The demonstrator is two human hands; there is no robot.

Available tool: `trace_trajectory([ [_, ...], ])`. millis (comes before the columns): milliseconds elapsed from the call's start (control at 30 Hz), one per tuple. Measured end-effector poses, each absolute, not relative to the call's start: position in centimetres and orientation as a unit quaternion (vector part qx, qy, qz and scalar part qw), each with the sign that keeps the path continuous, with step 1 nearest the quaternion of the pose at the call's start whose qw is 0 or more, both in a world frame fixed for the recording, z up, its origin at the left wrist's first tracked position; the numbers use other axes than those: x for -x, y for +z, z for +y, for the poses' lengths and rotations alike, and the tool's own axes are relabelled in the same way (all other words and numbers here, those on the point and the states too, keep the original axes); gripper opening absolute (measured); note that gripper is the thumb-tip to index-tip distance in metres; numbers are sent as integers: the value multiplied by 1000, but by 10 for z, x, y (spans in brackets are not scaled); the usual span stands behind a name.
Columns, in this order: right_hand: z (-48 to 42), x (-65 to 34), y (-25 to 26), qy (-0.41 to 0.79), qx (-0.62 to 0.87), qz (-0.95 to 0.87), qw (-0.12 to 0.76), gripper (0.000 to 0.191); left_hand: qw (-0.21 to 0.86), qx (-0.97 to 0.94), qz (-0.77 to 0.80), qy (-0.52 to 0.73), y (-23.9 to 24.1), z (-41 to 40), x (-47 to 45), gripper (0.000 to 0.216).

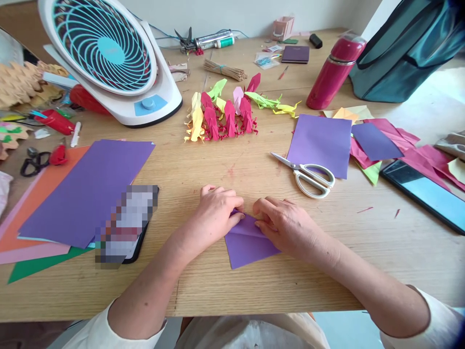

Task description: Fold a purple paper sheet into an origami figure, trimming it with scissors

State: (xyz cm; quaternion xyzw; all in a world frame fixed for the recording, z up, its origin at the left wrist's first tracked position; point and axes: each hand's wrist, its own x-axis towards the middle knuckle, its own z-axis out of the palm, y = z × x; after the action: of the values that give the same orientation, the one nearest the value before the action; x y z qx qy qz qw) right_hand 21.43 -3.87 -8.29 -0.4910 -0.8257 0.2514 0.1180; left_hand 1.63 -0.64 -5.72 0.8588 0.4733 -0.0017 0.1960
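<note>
A folded sheet of purple paper (250, 247) lies on the wooden table in front of me. My left hand (221, 211) pinches its upper left edge between thumb and fingers. On the upper right edge, my right hand (285, 225) grips the same paper, thumb and fingers closed on it. A crease runs across the sheet between the hands. Beyond my right hand lie white-handled scissors (314, 179), partly on a flat purple square (319, 140). Several folded paper figures (228, 116) in red, yellow, green and pink stand further back.
Coloured sheets (90, 189) and a phone (129, 225) lie to the left, below a fan (145, 82). To the right are paper scraps (392, 135), another phone (428, 194), a red flask (334, 75) and a teal bag (403, 58). A bundle of sticks (225, 70) lies behind.
</note>
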Motion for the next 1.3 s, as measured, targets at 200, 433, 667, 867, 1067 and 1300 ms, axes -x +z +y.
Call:
trace_trajectory([
  [200, -38, -215, -87, 230, 459, -850, 117, 16, 172, -861, 478, 7, -65, -7, -16, 14],
  [433, -39, -217, -88, 266, 464, -831, 154, 23, 136, -860, 481, 101, -71, -9, -12, 13],
  [667, -37, -221, -94, 266, 449, -830, 199, 22, 212, -859, 415, 214, -74, -34, 10, 16],
  [867, -37, -222, -94, 270, 449, -829, 195, 23, 155, -885, 391, 200, -83, -47, 15, 23],
  [1067, -36, -221, -92, 264, 451, -833, 184, 21, 87, -905, 376, 181, -83, -46, 10, 21],
  [1300, -37, -222, -92, 262, 453, -831, 187, 22, 30, -922, 356, 151, -82, -51, 9, 26],
])
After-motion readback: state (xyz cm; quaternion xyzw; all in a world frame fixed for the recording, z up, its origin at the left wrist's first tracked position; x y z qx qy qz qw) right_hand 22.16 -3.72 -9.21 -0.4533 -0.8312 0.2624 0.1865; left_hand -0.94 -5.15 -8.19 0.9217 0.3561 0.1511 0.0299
